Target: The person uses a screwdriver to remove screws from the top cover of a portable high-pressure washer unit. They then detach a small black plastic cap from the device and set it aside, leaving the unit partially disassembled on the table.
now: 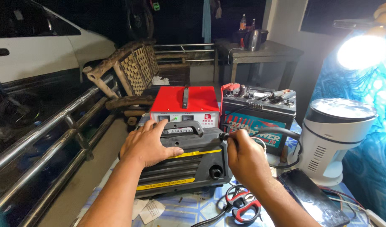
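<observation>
A dark grey portable pressure washer (pixel 188 162) with yellow stripes and a black carry handle lies on the table in front of me. My left hand (pixel 148 145) rests flat on its top, fingers spread, beside the handle. At the washer's right side, my right hand (pixel 245 157) pinches a black cable fitting (pixel 225 136); the thick black cable (pixel 285 133) curves away to the right. Behind the washer stands a red metal box (pixel 185 104) with a top handle and a front panel with small meters.
A car battery (pixel 260 113) with clamps on its terminals sits behind right. A white cylindrical appliance (pixel 333 138), a dark phone (pixel 312 197) and red-handled pliers (pixel 243 204) lie on the right. A steel railing (pixel 46 138) runs along the left; a bright lamp (pixel 361 50) glares.
</observation>
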